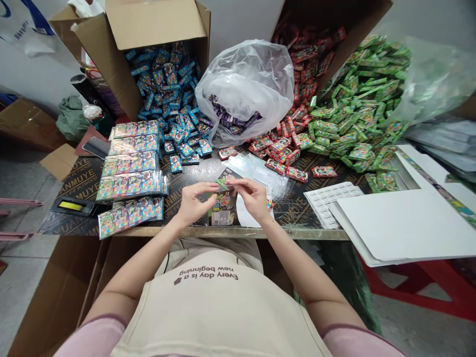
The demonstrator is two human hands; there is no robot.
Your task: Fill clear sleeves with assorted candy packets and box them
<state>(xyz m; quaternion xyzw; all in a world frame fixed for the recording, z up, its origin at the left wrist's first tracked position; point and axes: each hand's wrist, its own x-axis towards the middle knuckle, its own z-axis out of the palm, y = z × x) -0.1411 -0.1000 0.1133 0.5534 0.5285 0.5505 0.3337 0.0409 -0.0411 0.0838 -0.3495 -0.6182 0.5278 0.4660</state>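
My left hand (193,202) and my right hand (253,197) meet over the near edge of the table (316,233), both pinching a small printed card pack (226,179) held in a clear sleeve. Beneath them a dark printed packet (223,210) lies flat on the table. Clear plastic sleeves (256,173) lie just beyond my right hand. To the left of my left hand stand stacks of finished wrapped card sets (132,171).
At the back are a cardboard box of blue packs (167,79), a clear bag of purple packs (243,89), red packs (293,134) spilling from a box, and green packs (357,109). White sheets (405,223) lie right. A yellow-and-black tool (74,206) lies at the left edge.
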